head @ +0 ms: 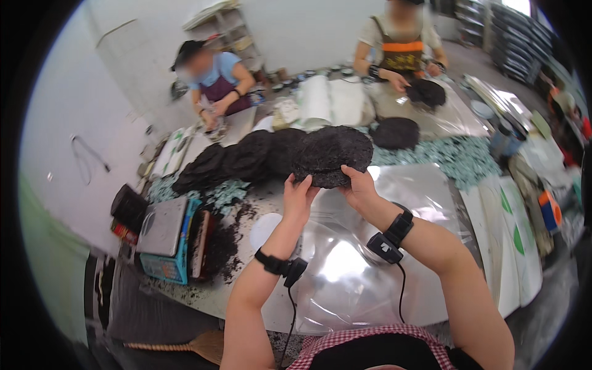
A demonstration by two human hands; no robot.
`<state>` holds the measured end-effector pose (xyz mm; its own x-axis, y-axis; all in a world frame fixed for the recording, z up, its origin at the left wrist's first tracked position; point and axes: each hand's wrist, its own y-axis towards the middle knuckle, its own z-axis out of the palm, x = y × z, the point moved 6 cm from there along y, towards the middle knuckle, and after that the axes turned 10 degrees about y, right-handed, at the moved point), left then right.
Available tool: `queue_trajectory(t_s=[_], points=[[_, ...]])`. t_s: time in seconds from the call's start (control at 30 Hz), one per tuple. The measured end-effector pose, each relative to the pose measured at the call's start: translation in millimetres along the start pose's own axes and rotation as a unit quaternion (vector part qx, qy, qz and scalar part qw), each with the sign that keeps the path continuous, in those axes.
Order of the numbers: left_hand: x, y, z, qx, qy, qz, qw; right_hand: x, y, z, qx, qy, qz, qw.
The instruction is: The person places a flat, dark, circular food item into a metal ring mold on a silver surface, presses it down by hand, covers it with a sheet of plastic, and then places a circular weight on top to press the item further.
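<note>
Both my hands grip the near edge of a round black cake [330, 150], seemingly dried seaweed, tilted so that its broad face shows. My left hand [297, 194] pinches the lower left rim with its thumb in front. On the lower right rim, the thumb of my right hand [360, 187] presses; its other fingers are mostly hidden. A thinner flap shows along the cake's near edge. Behind and to the left lies a row of similar dark cakes [245, 157]. Below my hands, shiny clear plastic film or bags [342, 286] cover the table.
A blue scale [164, 240] with a metal plate stands left, beside dark crumbs [226, 245] and a white disc [264, 231]. Teal packets [453, 159] are heaped behind the film. Another cake [395, 133] lies farther back. Two co-workers [226, 83] work across the table.
</note>
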<state>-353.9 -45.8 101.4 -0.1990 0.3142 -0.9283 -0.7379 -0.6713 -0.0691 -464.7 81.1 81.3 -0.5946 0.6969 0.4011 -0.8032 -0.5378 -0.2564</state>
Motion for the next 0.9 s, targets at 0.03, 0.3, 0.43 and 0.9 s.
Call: queue_trajectory(t_s=[0.03, 0.3, 0.43, 0.9], points=[[7.3, -16.7, -0.5, 0.022, 0.021, -0.021, 0.999, 14.2, -6.9, -15.9, -0.011, 0.004, -0.003, 1.000], [1.8, -107.5, -145.9, 0.054, 0.772, 0.202, 0.601, 253.4, -18.5, -163.2, -0.081, -0.101, -0.151, 0.980], [14.8, -114.1, -144.0, 0.050, 0.744, 0.258, 0.615, 320.1, -3.1, -235.3, -0.221, -0.256, -0.215, 0.916], [10.4, -98.0, -160.9, -0.021, 0.669, 0.245, 0.702, 378.2, 8.9, -288.5, -0.105, -0.878, -0.416, 0.209]])
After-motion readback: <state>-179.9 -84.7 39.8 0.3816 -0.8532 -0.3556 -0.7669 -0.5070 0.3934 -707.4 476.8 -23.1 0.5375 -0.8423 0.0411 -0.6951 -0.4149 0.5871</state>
